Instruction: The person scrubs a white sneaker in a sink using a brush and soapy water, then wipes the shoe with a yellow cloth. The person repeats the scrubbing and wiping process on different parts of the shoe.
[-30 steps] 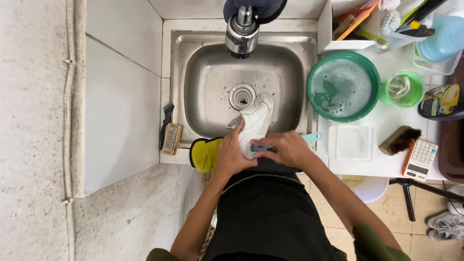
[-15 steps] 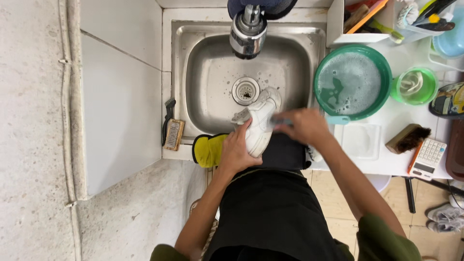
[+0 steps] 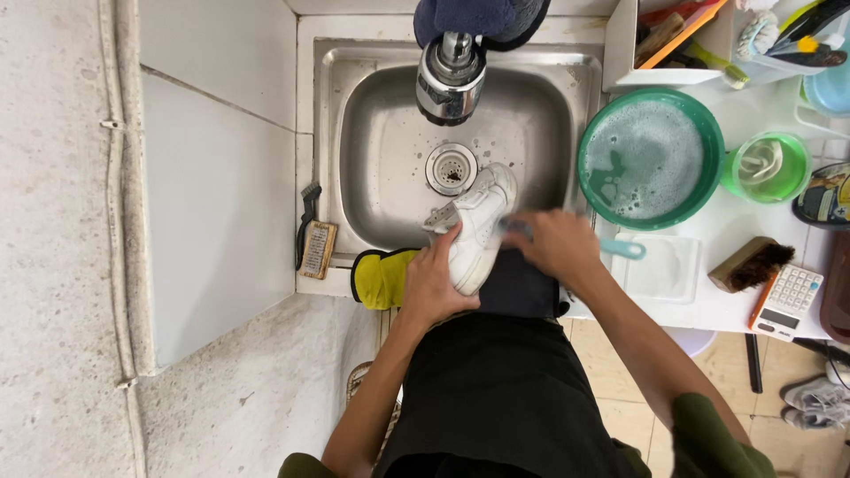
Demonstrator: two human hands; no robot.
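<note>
A white sneaker lies tilted over the front rim of the steel sink. My left hand grips it from the left side. My right hand holds a small brush with a light blue handle, its head against the shoe's right side. A dark cloth lies under the shoe on the sink's front edge.
A green basin of soapy water stands right of the sink, with a small green cup beside it. A wooden brush, a calculator, a clear tray, a yellow glove and a scrub brush lie around. The tap hangs above.
The shoe has shifted right and further over the sink. My right hand with the brush has moved up along the shoe's side. The view has shifted slightly.
</note>
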